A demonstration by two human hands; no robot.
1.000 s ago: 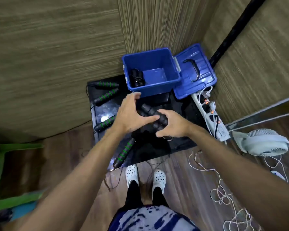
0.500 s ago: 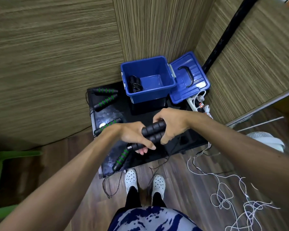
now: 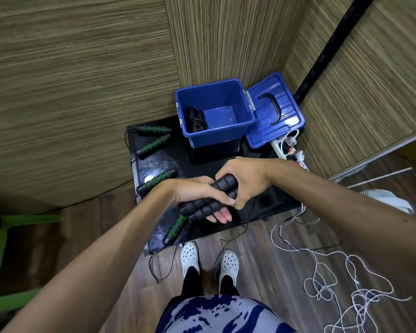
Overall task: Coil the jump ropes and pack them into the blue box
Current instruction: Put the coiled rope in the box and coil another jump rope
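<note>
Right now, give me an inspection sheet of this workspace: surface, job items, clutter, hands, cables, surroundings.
Surface: glossy black low table, against the wall.
Job's things: open blue plastic box holding one coiled black rope; two plain black foam handles held together; four green-striped black handles on the table.
Clutter: blue lid leaning beside the box.
Hands: left hand and right hand both grip the plain handles.
Cables: white power strip; loose white cord on the floor.
Surroundings: wood-grain walls, green furniture.

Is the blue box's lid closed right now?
No: the blue box is open, its lid lying flat beside it on the right, a coiled rope visible inside.
</note>
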